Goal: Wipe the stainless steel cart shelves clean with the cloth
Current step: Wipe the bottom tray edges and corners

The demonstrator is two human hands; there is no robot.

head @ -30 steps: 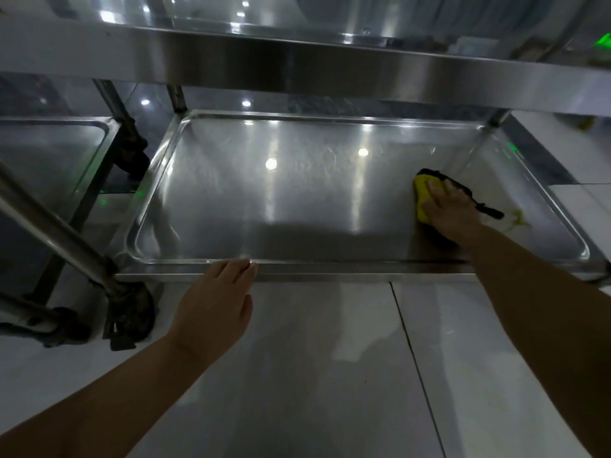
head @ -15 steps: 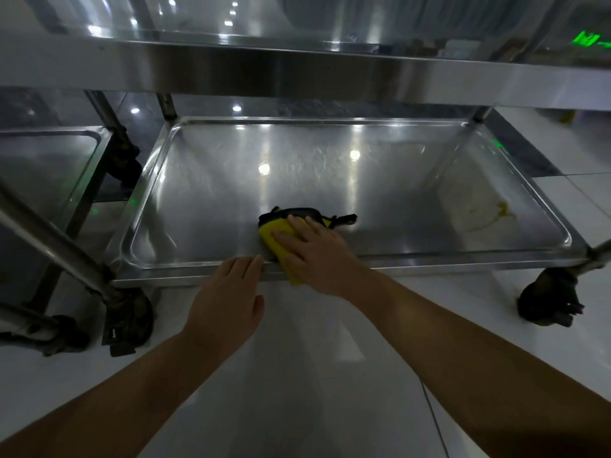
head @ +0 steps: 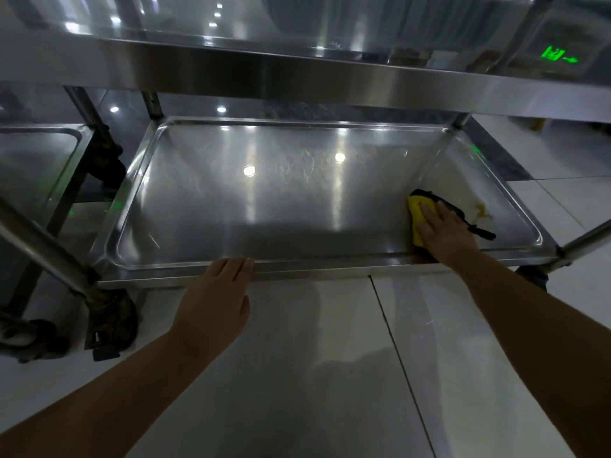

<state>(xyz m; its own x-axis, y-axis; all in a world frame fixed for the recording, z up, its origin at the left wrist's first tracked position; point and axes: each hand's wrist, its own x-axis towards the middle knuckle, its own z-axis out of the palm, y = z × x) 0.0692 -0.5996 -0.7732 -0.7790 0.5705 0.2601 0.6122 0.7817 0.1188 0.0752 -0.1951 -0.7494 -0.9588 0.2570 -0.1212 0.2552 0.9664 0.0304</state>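
The yellow cloth (head: 416, 209) is pressed by the flat, unclenched right hand (head: 443, 231) at the lower shelf's (head: 264, 209) front right, beside a stain (head: 481, 211); its rim is touched by the released left hand (head: 215, 299).

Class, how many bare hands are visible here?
2. The left hand rests fingertips on the front rim of the lower stainless steel cart shelf; the right hand presses a yellow cloth near its right end.
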